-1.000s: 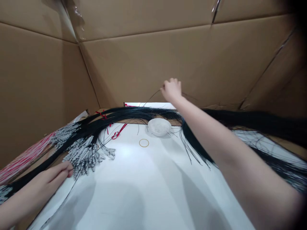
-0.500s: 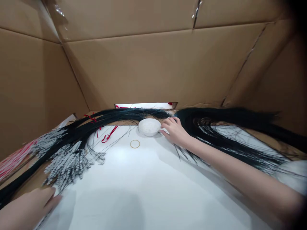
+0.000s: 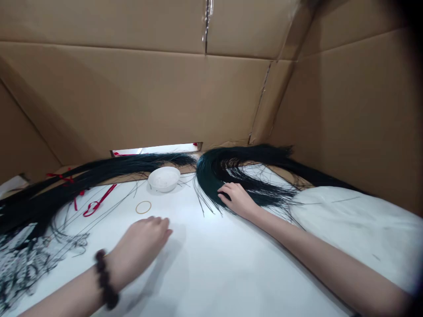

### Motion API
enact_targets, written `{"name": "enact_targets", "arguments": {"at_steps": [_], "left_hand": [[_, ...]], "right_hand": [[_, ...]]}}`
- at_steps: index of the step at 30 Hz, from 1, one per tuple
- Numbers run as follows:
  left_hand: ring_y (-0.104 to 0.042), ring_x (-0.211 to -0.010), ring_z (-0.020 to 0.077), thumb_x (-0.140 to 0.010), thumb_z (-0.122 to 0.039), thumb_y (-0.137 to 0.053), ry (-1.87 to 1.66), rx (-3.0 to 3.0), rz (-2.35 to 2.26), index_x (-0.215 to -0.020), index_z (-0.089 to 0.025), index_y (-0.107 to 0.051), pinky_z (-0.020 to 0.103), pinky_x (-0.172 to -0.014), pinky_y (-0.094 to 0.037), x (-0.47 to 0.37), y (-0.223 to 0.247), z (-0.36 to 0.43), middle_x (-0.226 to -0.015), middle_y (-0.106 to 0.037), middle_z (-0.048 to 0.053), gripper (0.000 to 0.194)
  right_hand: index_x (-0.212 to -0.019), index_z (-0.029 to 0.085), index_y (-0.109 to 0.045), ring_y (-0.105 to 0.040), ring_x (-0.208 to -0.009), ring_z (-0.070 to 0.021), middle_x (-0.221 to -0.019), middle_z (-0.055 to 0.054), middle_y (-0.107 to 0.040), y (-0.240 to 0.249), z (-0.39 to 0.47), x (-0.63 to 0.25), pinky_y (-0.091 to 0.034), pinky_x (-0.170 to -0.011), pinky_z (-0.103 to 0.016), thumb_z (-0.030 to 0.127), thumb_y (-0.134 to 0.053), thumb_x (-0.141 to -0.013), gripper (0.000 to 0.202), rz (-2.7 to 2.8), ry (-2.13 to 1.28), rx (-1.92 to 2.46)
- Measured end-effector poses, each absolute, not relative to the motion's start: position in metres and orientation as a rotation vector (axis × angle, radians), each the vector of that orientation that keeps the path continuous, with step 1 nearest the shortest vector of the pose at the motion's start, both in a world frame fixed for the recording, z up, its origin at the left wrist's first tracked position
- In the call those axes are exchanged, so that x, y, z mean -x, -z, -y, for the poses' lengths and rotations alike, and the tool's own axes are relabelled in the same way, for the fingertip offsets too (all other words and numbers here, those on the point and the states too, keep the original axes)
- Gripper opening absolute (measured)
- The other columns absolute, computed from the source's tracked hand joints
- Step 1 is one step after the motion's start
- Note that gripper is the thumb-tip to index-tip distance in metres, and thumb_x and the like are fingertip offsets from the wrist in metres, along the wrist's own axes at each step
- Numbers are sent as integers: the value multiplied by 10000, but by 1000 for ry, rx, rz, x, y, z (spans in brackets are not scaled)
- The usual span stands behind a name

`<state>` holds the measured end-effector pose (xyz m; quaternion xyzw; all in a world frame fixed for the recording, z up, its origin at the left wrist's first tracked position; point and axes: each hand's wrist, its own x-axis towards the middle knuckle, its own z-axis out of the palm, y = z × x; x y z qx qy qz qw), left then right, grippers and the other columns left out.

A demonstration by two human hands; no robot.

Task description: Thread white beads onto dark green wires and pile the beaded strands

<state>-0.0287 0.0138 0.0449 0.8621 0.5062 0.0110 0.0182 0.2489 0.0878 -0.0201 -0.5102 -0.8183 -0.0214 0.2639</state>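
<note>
My right hand (image 3: 236,199) lies against a thick bundle of dark green, nearly black strands (image 3: 209,176) that curves round at the right. Its thumb and index finger stand apart, with dark strands showing in the gap. Over the white surface, my left hand (image 3: 145,242) is turned back up, a dark beaded bracelet (image 3: 105,279) on its wrist. Its fingers are curled in and slightly blurred, so anything inside them is hidden. Between and beyond my hands are a small white bowl (image 3: 164,179) and a thin yellowish ring (image 3: 143,207).
Another dark strand bundle (image 3: 109,169) runs along the back left, near a looped red ribbon (image 3: 97,204). Grey-and-white pieces with strands (image 3: 29,259) pile up at left. White sheeting (image 3: 357,224) lies at right. A cardboard wall (image 3: 148,97) with a slot encloses the back.
The view has swung right. My right hand has left the bowl's side for the dark bundle; my left hand has moved from the grey-and-white pieces to over the white surface.
</note>
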Motion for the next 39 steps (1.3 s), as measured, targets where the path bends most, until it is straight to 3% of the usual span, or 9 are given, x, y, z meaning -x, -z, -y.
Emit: {"name": "enact_targets", "arguments": {"at_steps": [4,7,14,17,23,26,32,39], "left_hand": [[-571,-740,239,-808,-162,-379,-200,-2808,-1260,-805,-127,-571,348,-635,-442,-42,-30,-50,-781,-598,108,195],[-535,-903,228,-817,-122,-350,-386,-2804,-1135,-979,-138,-529,363,-775,-425,-77,-17,-80,-956,-573,107,243],[-441,-1100,184,-792,-82,-375,-765,-2624,-927,-1280,-180,-260,365,-919,-377,-94,17,-113,-1216,-453,107,511],[-430,-1119,171,-806,-96,-364,-836,-2546,-835,-1321,-193,-185,355,-941,-367,-88,22,-114,-1250,-432,104,554],[-497,-1010,169,-827,-118,-350,-874,-2475,-786,-1135,-192,-451,339,-884,-413,-87,20,-113,-1095,-533,76,332],[-488,-992,185,-844,-172,-345,-916,-2458,-859,-1002,-169,-520,353,-875,-407,-88,19,-113,-1068,-506,89,236],[-497,-879,179,-869,-208,-284,-1017,-2405,-1029,-743,-150,-541,337,-799,-419,-85,15,-113,-938,-505,81,292],[-501,-831,179,-864,-194,-303,-947,-2465,-1040,-775,-150,-561,325,-760,-423,-85,15,-113,-841,-544,62,277]], "right_hand": [[-818,161,-599,-540,-808,-191,-817,-61,-613,17,-89,-253,-387,-769,-333,194,-470,-796,136,2171,-2,1340],[-820,160,-585,-546,-782,-161,-807,-47,-612,14,-90,-254,-414,-736,-288,182,-451,-804,137,2124,-21,1324],[-809,155,-561,-555,-729,-138,-778,-29,-607,6,-86,-248,-436,-683,-257,220,-418,-819,158,1796,-412,1153],[-798,153,-560,-548,-728,-142,-777,-32,-601,6,-83,-244,-434,-684,-264,249,-424,-821,168,1795,-526,1102],[-796,155,-561,-544,-745,-146,-777,-35,-590,7,-80,-238,-440,-707,-279,314,-444,-819,199,1753,-708,1052],[-780,150,-573,-551,-749,-144,-762,-34,-591,3,-77,-237,-440,-719,-278,337,-465,-807,217,1684,-811,1009],[-811,139,-583,-575,-797,-150,-825,-63,-606,-9,-76,-239,-452,-739,-290,344,-446,-816,247,1501,-865,994],[-875,151,-547,-561,-764,-138,-821,-47,-590,-3,-78,-244,-446,-699,-272,284,-495,-784,169,1703,-613,1129]]}}
